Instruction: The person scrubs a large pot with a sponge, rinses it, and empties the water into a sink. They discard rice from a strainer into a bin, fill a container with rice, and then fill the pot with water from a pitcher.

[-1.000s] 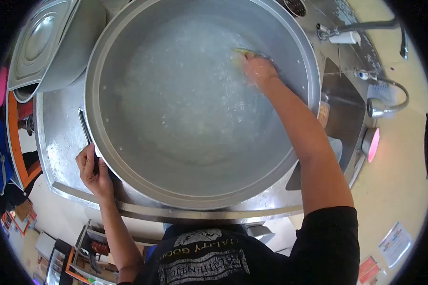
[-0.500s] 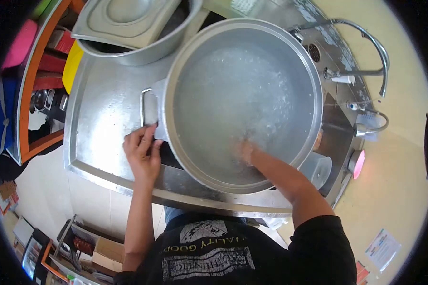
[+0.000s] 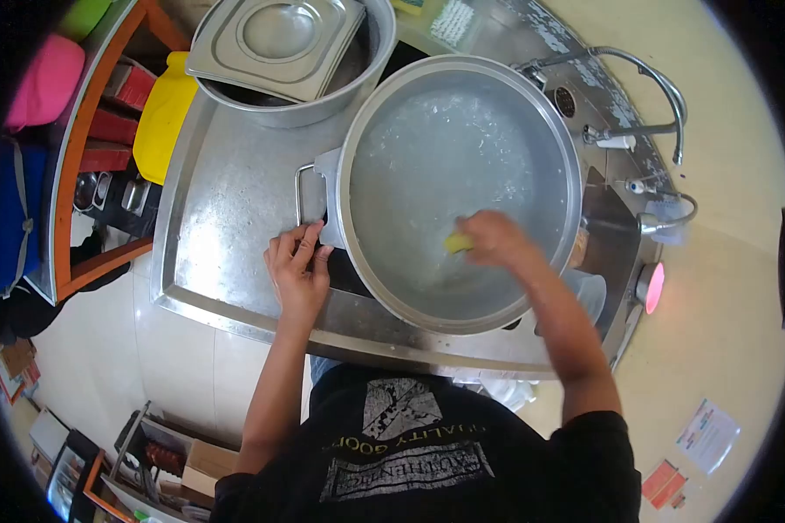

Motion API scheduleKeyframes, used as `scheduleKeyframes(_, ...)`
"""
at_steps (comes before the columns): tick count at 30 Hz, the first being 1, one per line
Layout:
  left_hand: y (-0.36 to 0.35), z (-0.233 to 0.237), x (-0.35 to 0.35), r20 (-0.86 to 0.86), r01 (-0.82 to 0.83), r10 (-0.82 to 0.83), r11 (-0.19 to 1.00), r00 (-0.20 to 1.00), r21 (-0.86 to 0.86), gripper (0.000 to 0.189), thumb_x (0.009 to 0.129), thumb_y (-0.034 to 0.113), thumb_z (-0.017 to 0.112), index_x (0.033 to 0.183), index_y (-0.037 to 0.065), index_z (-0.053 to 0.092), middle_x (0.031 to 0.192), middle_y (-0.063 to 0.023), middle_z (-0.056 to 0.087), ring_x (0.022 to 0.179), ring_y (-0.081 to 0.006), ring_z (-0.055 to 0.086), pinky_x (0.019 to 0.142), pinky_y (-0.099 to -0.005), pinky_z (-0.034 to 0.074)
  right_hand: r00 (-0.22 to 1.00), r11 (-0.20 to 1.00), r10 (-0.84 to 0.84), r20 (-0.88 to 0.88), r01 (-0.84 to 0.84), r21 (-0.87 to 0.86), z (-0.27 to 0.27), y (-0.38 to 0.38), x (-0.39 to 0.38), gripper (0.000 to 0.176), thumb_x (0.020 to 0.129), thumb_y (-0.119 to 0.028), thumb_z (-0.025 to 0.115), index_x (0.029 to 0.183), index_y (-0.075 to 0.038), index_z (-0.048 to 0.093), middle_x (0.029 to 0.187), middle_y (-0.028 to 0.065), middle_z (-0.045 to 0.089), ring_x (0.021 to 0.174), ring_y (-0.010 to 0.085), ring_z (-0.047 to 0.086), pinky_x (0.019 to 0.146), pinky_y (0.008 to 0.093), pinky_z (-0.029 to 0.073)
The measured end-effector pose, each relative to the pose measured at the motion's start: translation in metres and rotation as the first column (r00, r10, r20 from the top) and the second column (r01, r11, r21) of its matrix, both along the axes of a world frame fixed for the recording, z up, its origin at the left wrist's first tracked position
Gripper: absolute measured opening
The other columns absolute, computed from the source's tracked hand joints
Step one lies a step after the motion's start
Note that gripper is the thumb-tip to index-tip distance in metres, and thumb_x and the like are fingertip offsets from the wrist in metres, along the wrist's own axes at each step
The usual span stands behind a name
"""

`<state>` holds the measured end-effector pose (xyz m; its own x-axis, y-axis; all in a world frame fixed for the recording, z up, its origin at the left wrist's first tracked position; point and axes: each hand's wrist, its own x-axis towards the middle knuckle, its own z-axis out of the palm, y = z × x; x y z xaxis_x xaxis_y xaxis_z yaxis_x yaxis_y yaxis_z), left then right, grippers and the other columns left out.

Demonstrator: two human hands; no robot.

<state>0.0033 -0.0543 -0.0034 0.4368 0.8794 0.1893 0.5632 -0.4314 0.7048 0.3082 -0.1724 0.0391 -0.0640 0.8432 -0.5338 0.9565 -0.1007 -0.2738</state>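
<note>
A large round aluminium pot (image 3: pixel 371 277) stands on the steel counter with cloudy, rippling water inside. My right hand (image 3: pixel 497 240) is over the water within the pot's rim, its fingers closed round a yellow-green sponge (image 3: pixel 455 243), of which only one end shows. On the pot's left side, my left hand (image 3: pixel 298 272) pinches the lower end of the wire handle (image 3: pixel 298 196) by its bracket. Part of that grip is hidden behind the fingers.
A metal basin (image 3: pixel 270 112) holding steel lids (image 3: pixel 279 35) stands at the back left of the steel counter (image 3: pixel 227 200). Taps (image 3: pixel 672 96) with curved spouts line the right. A clear plastic container (image 3: pixel 589 295) sits right of the pot. Orange-edged shelving (image 3: pixel 64 218) stands left.
My right hand has come up out of the water, and the sponge now shows in it. My left hand stays at the handle. The whole view has shifted slightly.
</note>
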Motion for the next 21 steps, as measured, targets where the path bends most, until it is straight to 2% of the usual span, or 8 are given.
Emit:
scheduleKeyframes(5,0.000,-0.001,-0.001,-0.003,0.013,-0.013,1.000,1.000,-0.007,0.036,0.073,0.009,0.071,0.108,0.013,0.067,0.097,-0.0038,0.061,0.088,-0.0232,0.052,0.082,-0.0361,0.037,0.948,0.960,-0.279,0.156,0.282,0.003,0.186,0.040,-0.004,0.030,0.061,-0.011,0.067,0.090,-0.006,0.059,0.079,0.0184,0.063,0.081,0.0370,0.061,0.068,0.0460,0.047)
scheduleKeyframes(8,0.000,-0.001,0.001,0.002,0.014,-0.014,1.000,1.000,-0.004,0.036,0.072,0.009,0.071,0.108,0.012,0.067,0.097,-0.0042,0.061,0.088,-0.0234,0.052,0.081,-0.0363,0.037,0.858,0.854,-0.513,0.025,0.507,0.120,0.194,0.031,-0.011,0.031,0.063,-0.011,0.066,0.093,-0.006,0.059,0.079,0.0191,0.064,0.079,0.0365,0.062,0.070,0.0445,0.047)
scheduleKeyframes(10,0.002,0.000,0.003,0.013,-0.005,0.005,1.000,1.000,0.003,0.036,0.072,0.008,0.071,0.108,0.012,0.067,0.096,-0.0044,0.061,0.088,-0.0235,0.052,0.081,-0.0364,0.037,0.834,0.700,-0.527,-0.163,0.535,0.472,0.096,0.012,-0.008,0.030,0.067,-0.012,0.065,0.096,-0.005,0.061,0.083,0.0200,0.065,0.082,0.0360,0.064,0.071,0.0419,0.050)
scheduleKeyframes(11,0.003,0.002,0.005,0.016,-0.009,0.009,1.000,1.000,0.006,0.036,0.072,0.008,0.071,0.108,0.012,0.067,0.096,-0.0044,0.061,0.088,-0.0237,0.052,0.081,-0.0367,0.037,0.892,0.916,-0.402,0.206,0.393,0.084,0.011,-0.005,0.014,0.032,0.069,-0.014,0.065,0.098,-0.002,0.062,0.092,0.0217,0.065,0.087,0.0351,0.064,0.076,0.0403,0.051)
scheduleKeyframes(12,-0.001,0.004,0.001,0.007,0.001,-0.001,1.000,1.000,-0.004,0.036,0.072,0.007,0.071,0.108,0.012,0.067,0.096,-0.0044,0.061,0.088,-0.0240,0.053,0.081,-0.0371,0.038,0.894,0.915,-0.403,0.197,0.396,0.076,-0.032,-0.042,0.016,0.032,0.069,-0.014,0.065,0.098,-0.002,0.062,0.092,0.0217,0.065,0.087,0.0351,0.064,0.076,0.0403,0.051)
scheduleKeyframes(14,0.000,-0.004,-0.002,0.017,0.027,-0.027,0.999,1.000,-0.017,0.037,0.071,0.008,0.071,0.108,0.012,0.066,0.095,-0.0048,0.061,0.089,-0.0250,0.053,0.083,-0.0375,0.038,0.925,0.908,-0.042,0.377,0.193,-0.372,-0.074,-0.067,0.029,0.042,0.068,-0.012,0.067,0.107,0.000,0.060,0.100,0.0206,0.064,0.092,0.0366,0.063,0.079,0.0439,0.051)
scheduleKeyframes(18,0.001,0.001,0.000,0.033,-0.004,0.005,1.000,0.999,-0.022,0.037,0.070,0.010,0.071,0.107,0.012,0.066,0.096,-0.0053,0.060,0.091,-0.0258,0.052,0.085,-0.0384,0.039,0.911,0.948,-0.164,0.379,0.252,-0.196,0.045,-0.010,-0.005,0.058,0.064,-0.004,0.068,0.117,0.001,0.046,0.092,0.0213,0.063,0.085,0.0363,0.064,0.075,0.0455,0.051)
scheduleKeyframes(21,0.000,0.004,0.001,0.060,-0.014,0.014,1.000,0.998,-0.003,0.037,0.071,0.010,0.071,0.108,0.011,0.066,0.096,-0.0067,0.060,0.086,-0.0264,0.052,0.079,-0.0370,0.039,0.944,0.976,-0.207,0.256,0.217,-0.012,0.115,0.034,-0.031,0.043,0.066,-0.004,0.064,0.107,-0.002,0.049,0.087,0.0208,0.062,0.081,0.0385,0.061,0.071,0.0471,0.049)
